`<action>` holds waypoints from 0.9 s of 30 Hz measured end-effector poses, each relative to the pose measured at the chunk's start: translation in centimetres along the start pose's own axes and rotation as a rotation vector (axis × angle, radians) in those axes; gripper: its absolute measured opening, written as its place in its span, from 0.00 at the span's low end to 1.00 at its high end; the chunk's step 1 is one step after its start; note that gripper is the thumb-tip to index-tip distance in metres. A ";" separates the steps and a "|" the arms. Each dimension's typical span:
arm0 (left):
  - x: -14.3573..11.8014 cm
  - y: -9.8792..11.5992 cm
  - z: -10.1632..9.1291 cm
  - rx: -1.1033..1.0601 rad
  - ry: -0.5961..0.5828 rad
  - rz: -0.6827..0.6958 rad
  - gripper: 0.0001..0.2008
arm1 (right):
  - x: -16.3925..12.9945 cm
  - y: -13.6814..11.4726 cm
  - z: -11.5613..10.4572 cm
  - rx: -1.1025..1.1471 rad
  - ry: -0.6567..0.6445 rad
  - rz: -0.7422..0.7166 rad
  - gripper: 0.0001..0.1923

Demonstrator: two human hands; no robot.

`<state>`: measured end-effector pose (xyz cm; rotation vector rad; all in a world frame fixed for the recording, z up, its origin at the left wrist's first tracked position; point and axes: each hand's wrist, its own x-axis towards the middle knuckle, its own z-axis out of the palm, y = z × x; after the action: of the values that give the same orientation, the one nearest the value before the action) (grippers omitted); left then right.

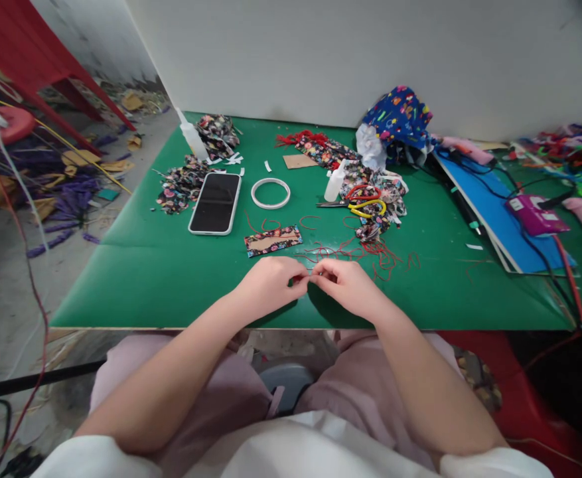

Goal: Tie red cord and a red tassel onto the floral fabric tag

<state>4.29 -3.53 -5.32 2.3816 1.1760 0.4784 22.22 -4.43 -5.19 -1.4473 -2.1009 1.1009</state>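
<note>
Close to the table's front edge, my left hand and my right hand meet fingertip to fingertip, both closed in a pinch. What looks like a short bit of thin red cord shows between them; most of it is hidden by my fingers. Just beyond lie loose red cords, tangled on the green tabletop. A flat piece of floral fabric with a tan strip along its middle rests ahead of my left hand. Past it lie a white tape roll and a phone with a dark screen.
Yellow-handled scissors and a red-handled tool lie by a white bottle and floral fabric scraps. Another bottle stands back left among fabric bundles. At right are a blue folder, cables and a purple box.
</note>
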 end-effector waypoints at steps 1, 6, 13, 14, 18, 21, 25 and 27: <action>0.0 0.0 0.1 -0.009 0.010 -0.003 0.08 | 0.0 0.0 0.0 0.007 0.001 0.007 0.06; 0.0 -0.4 0.3 -0.113 0.037 -0.014 0.07 | 0.0 -0.2 -0.3 0.054 -0.002 0.021 0.07; 0.1 -0.7 -0.3 -0.435 0.144 -0.231 0.08 | 0.3 0.5 -1.6 0.129 0.280 0.056 0.08; 0.1 -0.6 -0.3 -0.488 0.175 -0.272 0.08 | 0.3 0.8 -1.8 0.152 0.373 0.071 0.08; -0.1 -0.2 -0.1 -0.682 0.358 -0.368 0.10 | 0.1 1.7 -1.7 0.293 0.575 0.102 0.12; -0.2 0.4 0.4 -0.695 0.434 -0.366 0.09 | 0.0 1.7 -0.4 0.462 0.340 0.110 0.14; -0.3 1.1 0.7 -0.614 0.420 -0.295 0.08 | 0.0 0.6 1.9 0.791 0.193 0.115 0.13; -0.2 1.3 0.7 -0.592 0.419 -0.262 0.07 | 0.2 0.0 2.5 0.947 0.230 0.118 0.11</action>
<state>5.34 -4.59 -5.30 1.6407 1.2699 1.0959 20.44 -5.27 -6.78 -1.1235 -1.0613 1.5704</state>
